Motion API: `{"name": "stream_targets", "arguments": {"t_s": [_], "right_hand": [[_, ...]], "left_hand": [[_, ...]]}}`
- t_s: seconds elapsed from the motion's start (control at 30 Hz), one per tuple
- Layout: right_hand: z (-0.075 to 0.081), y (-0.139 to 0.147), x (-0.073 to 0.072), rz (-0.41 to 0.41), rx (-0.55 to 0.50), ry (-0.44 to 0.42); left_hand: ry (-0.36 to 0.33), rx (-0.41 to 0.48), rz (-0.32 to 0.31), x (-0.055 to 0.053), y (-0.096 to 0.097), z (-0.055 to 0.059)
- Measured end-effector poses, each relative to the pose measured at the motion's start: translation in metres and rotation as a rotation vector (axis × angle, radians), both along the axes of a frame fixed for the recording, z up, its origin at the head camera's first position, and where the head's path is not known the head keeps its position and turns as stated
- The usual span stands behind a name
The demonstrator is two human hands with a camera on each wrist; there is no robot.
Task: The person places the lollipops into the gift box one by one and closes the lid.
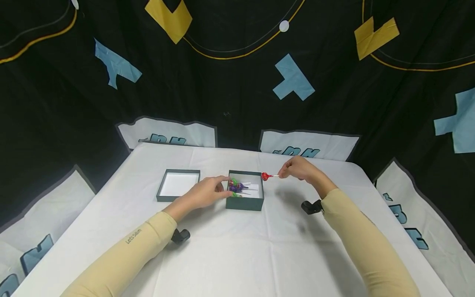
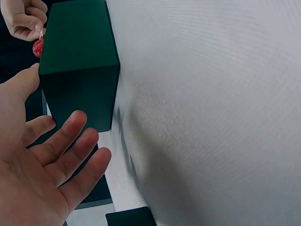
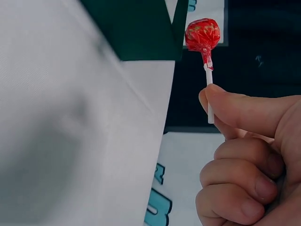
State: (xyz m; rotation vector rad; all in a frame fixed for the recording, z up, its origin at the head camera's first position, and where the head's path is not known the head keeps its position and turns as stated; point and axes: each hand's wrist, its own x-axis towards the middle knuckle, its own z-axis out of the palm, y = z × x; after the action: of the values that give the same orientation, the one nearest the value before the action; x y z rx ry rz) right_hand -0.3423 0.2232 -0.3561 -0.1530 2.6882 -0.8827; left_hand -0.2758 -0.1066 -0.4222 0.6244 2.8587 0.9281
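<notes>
My right hand [image 1: 298, 169] pinches the white stick of a red-wrapped lollipop [image 3: 203, 35] between thumb and forefinger, its other fingers curled in. The candy end is level with the right rim of a dark green box [image 1: 245, 203], just outside it. Inside the box lie several lollipops [image 1: 237, 186] in purple and green wrappers, heads to the left and sticks to the right. At the box's left side is my left hand [image 1: 205, 192], thumb and forefinger spread along the rim. In the left wrist view its other fingers are loosely extended beside the box wall.
The box lid [image 1: 181, 184], white inside with a dark green rim, lies to the left, partly behind my left hand. A white cloth covers the table [image 1: 237, 255]. Behind it hangs a black curtain [image 1: 222, 95] with blue and yellow patches.
</notes>
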Motion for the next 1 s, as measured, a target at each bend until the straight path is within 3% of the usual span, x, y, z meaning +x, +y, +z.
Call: {"name": "stream_targets", "arguments": {"t_s": [0.43, 1.0], "right_hand": [[0.009, -0.036, -0.005, 0.075, 0.074, -0.011], [0.003, -0.074, -0.009, 0.151, 0.153, -0.003]], "left_hand": [[0.000, -0.007, 0.007, -0.001, 0.000, -0.001], [-0.005, -0.014, 0.006, -0.002, -0.001, -0.002]]}}
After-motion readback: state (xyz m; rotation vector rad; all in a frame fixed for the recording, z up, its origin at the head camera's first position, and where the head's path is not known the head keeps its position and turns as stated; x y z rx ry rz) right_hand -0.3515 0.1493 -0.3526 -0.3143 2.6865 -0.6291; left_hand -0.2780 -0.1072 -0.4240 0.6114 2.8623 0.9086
